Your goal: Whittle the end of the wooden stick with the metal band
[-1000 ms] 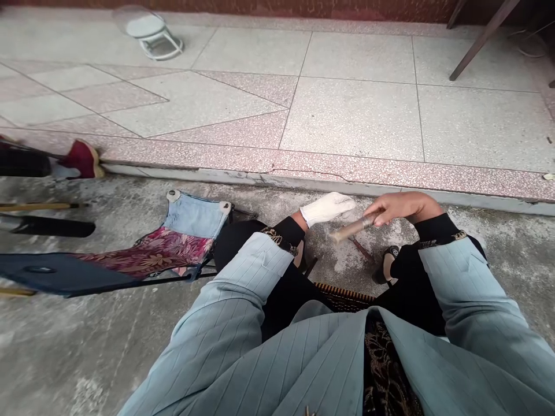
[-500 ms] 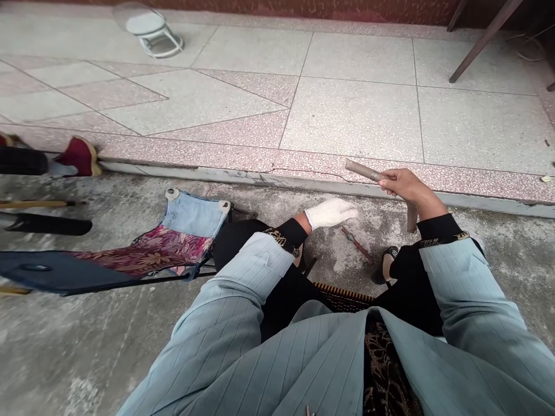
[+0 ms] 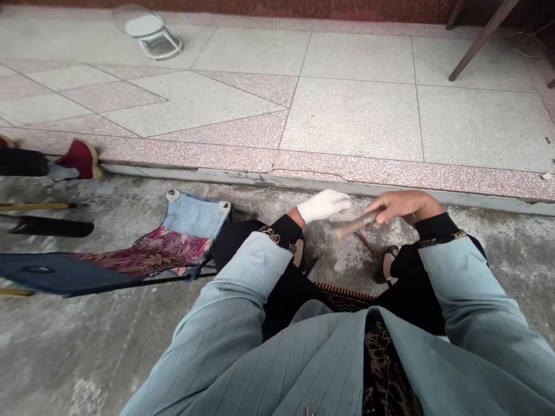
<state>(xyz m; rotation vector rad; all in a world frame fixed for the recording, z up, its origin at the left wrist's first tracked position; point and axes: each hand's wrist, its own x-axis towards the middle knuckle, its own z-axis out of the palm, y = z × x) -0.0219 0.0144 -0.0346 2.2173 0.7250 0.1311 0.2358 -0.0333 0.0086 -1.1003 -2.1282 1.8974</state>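
My left hand (image 3: 324, 206), in a white knit glove, hovers over the concrete. Its fingers are loosely bent, and nothing shows in them. My bare right hand (image 3: 396, 205) is wrapped round a tool with a pale wooden handle (image 3: 353, 227). The handle's free end points left and down, below my gloved fingers, and is smeared by motion. My hand and wrist hide the tool's other end. On the ground under the handle lies a thin reddish-brown piece (image 3: 366, 242), partly covered, near my right shoe (image 3: 385, 266).
A raised tiled step (image 3: 347, 115) runs across in front. To the left lies a folding chair (image 3: 191, 219) with blue and floral cloth. Beyond it show another person's red shoe (image 3: 80, 159) and long handles. A white stool (image 3: 158, 37) stands on the tiles.
My right hand has swung the handle's free end down and left, from over the step's edge to above the ground. My left hand has risen slightly, its fingers more bent.
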